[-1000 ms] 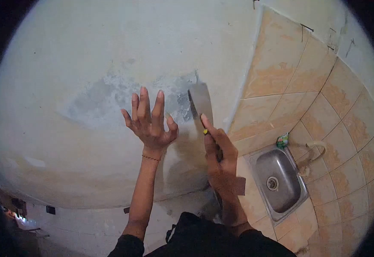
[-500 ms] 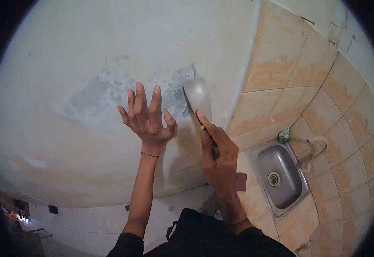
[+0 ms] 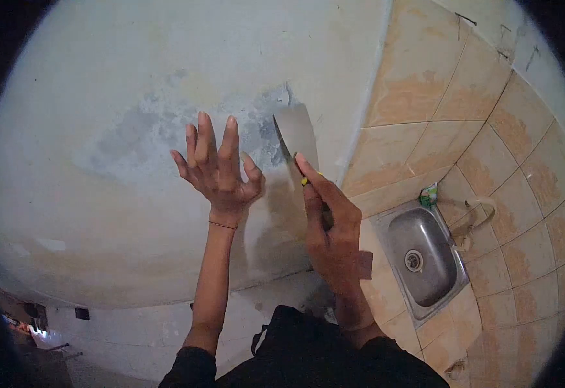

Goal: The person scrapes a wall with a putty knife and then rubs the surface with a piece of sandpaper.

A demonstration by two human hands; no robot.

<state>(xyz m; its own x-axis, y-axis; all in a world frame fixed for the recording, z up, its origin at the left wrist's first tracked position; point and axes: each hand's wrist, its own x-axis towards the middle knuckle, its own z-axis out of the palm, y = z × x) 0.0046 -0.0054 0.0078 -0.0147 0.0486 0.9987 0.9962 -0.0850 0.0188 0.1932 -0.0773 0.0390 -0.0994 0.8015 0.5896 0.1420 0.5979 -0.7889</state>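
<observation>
My left hand [image 3: 221, 171] lies on the pale wall [image 3: 133, 246] with its fingers spread and nothing held, over the lower part of a grey, peeled patch [image 3: 133, 129]. To its right, my right hand [image 3: 334, 223] grips a scraper [image 3: 300, 132] by its handle, which shows some yellow near the blade. The wide metal blade points up and rests against the wall at the right end of the patch, beside rough, flaking paint. My palm and fingers hide most of the handle.
At the right a metal sink [image 3: 421, 258] is set in a tiled counter, with a pale faucet [image 3: 480, 213] and a green packet [image 3: 429, 195] by it. Orange-beige tiles [image 3: 412, 97] cover the adjoining wall. Nails [image 3: 465, 19] stick out at the top right.
The view has shifted slightly, so the wall patch and both hands appear a little higher and further left. Both hands keep their poses, and the scraper is still held against the wall.
</observation>
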